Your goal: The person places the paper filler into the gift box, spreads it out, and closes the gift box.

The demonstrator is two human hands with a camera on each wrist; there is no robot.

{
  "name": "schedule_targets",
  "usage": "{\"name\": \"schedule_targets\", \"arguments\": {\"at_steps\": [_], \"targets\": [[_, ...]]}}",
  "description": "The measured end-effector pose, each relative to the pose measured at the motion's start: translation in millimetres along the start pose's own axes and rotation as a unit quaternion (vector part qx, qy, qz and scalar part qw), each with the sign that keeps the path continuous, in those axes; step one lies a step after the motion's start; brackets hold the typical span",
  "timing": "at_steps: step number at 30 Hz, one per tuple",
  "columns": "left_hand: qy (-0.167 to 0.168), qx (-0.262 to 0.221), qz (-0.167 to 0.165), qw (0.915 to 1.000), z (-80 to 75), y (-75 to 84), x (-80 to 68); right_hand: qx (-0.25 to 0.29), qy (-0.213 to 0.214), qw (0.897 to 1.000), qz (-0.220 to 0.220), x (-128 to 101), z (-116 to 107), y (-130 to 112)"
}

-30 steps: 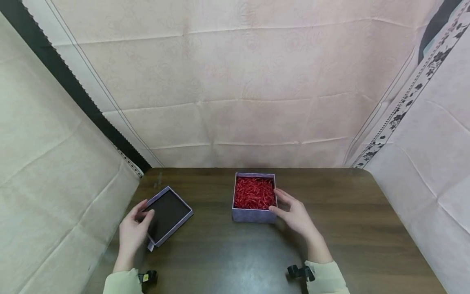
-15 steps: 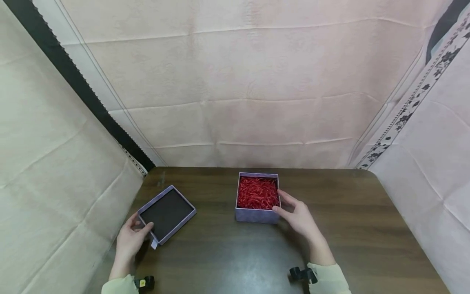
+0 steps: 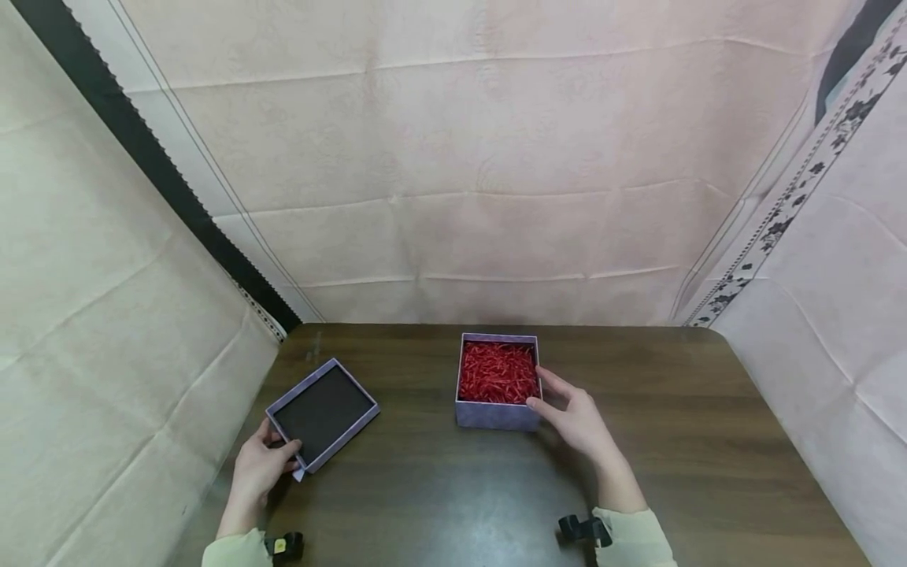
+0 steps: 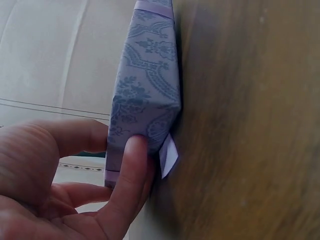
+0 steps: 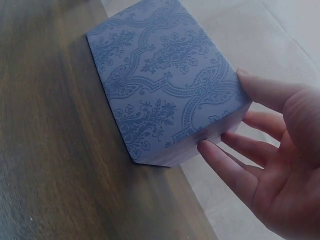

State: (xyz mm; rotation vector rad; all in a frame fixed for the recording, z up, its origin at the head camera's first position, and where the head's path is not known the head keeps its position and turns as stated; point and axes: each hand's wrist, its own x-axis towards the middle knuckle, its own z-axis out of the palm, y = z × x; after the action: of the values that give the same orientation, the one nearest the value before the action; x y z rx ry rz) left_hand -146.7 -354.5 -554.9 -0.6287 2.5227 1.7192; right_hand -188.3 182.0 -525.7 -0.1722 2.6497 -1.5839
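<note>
A purple patterned box lid with a black inside lies hollow side up on the left of the table. My left hand pinches its near left edge, thumb over the rim and fingers against the outer wall. A pale ribbon tab sticks out by the fingers. Right of the middle stands the matching box, filled with red shredded paper. My right hand holds it at the near right corner, thumb at the top corner and fingers on the right side.
The brown wooden table ends at a back edge just behind the box. Pale cloth hangs behind it and on both sides. Each wrist carries a small black camera, and the sleeves are light green.
My left hand has slid along the lid's edge toward the near corner with the ribbon tab. Meanwhile the right hand keeps its place on the box.
</note>
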Motion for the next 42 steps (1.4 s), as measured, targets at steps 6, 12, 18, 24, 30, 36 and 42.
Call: {"name": "schedule_targets", "arguments": {"at_steps": [6, 12, 18, 24, 30, 36, 42], "targets": [[0.007, -0.013, -0.005, 0.9999, 0.7, -1.6, 1.8, 0.001, -0.001, 1.0, 0.001, 0, 0, 0], [0.008, -0.021, -0.002, 0.9998, 1.3, -1.7, 1.4, 0.004, -0.002, 1.0, 0.001, 0, -1, 0], [0.014, -0.028, -0.003, 0.9995, 6.0, -0.5, 0.5, 0.006, -0.004, 1.0, 0.003, 1, -1, 0], [-0.002, -0.022, 0.008, 0.9997, 14.4, 6.9, -1.4, 0.004, -0.002, 1.0, 0.001, 0, -1, 0], [-0.024, -0.029, 0.034, 0.9987, 27.3, 26.0, -5.4, 0.0, 0.0, 1.0, 0.001, 0, 0, 1], [-0.039, -0.037, 0.065, 0.9964, 45.0, 53.3, -12.2, -0.006, 0.003, 1.0, -0.003, 0, 0, 1], [-0.065, -0.071, 0.088, 0.9915, 67.4, 82.2, -20.7, -0.021, 0.014, 0.999, -0.022, 1, 1, 2]]}}
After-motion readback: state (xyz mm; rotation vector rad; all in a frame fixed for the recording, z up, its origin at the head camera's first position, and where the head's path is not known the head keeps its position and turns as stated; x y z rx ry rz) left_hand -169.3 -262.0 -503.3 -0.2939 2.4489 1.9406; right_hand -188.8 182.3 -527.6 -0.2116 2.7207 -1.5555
